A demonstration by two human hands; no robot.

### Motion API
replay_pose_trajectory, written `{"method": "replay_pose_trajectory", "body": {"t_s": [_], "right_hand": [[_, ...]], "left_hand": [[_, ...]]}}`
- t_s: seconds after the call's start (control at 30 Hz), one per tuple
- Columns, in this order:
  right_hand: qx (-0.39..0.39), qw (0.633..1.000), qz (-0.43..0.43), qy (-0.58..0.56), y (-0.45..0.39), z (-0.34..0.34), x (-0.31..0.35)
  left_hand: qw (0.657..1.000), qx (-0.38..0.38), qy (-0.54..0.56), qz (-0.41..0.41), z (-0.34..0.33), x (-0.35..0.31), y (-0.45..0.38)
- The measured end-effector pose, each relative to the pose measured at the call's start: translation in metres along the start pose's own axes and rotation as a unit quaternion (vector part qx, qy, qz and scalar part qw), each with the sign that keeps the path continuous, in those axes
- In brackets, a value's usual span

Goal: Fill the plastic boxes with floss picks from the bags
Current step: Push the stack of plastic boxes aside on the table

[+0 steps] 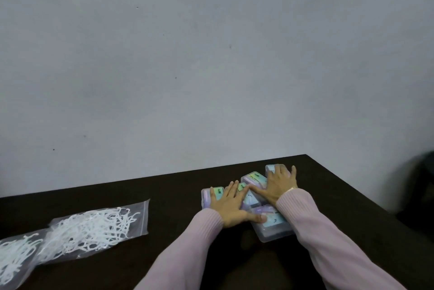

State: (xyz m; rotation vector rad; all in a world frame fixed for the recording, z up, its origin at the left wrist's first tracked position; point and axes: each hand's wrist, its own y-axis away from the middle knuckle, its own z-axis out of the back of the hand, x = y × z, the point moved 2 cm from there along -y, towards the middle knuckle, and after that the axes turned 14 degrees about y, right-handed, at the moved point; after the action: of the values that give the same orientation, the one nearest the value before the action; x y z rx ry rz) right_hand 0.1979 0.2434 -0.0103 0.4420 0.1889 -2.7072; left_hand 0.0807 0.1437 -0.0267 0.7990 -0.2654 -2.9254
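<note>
Both flat, spread hands, left hand [229,205] and right hand [278,184], press on and half-hide the plastic boxes [273,224].

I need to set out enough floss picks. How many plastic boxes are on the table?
5 show: far box under the right hand, one beside it, left box and middle box under the left hand, nearest box. Hands may hide more.

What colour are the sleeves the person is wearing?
Pale pink, ribbed knit sleeves, seen clearly in the head view.
</note>
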Motion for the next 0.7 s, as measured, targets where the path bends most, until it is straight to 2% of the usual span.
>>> {"method": "replay_pose_trajectory", "body": {"t_s": [0.17, 0.37, 0.57, 0.7], "right_hand": [[0.008, 0.993, -0.025, -0.118, 0.009, -0.011, -0.022], [0.064, 0.996, -0.023, -0.061, 0.017, -0.019, -0.045], [0.047, 0.993, -0.06, -0.088, 0.031, -0.034, -0.076], [0.054, 0.996, -0.053, -0.051, 0.039, -0.038, -0.1]], "left_hand": [[1.0, 0.001, 0.016, -0.011, -0.007, -0.022, -0.009], [1.0, -0.006, -0.003, -0.012, -0.02, -0.047, -0.025], [1.0, 0.004, -0.003, -0.021, -0.032, -0.079, -0.041], [0.999, 0.001, -0.014, -0.039, -0.042, -0.104, -0.049]]}}
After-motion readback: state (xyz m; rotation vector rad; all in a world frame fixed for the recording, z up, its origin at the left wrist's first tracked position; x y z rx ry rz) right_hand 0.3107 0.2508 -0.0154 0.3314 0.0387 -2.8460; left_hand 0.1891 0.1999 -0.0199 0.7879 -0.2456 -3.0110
